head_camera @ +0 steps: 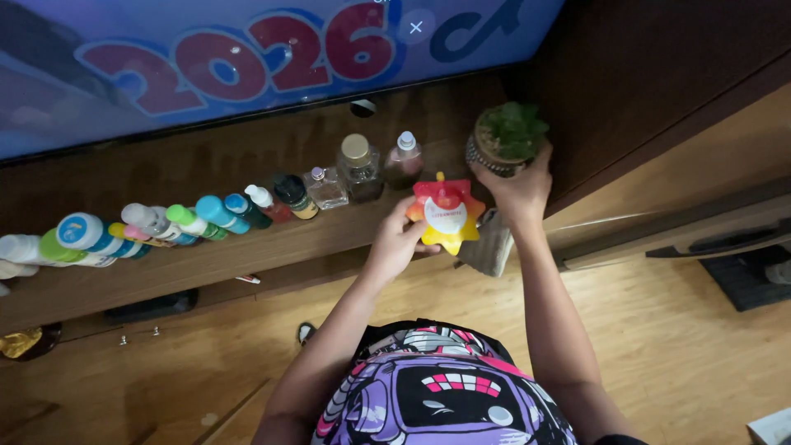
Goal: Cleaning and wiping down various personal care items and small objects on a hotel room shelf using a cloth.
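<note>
Left hand (394, 241) is pinching a star-shaped red, orange and yellow plastic pouch (446, 216) at centre frame over the long wooden shelf (206, 251), right hand (517, 191) is gripping a small green potted plant (504, 138) at 1 o'clock, bottles (206, 216) lining up toward 9 o'clock.

I see a big screen (247, 58) above the shelf, blue with red figures; my left hand (395, 243) holds a star-shaped red-orange-yellow pouch (446, 214) with a white round label (446, 219).

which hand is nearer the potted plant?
Right. The right hand grips the potted plant from below; the left hand is off to its left, holding a star-shaped pouch.
</note>
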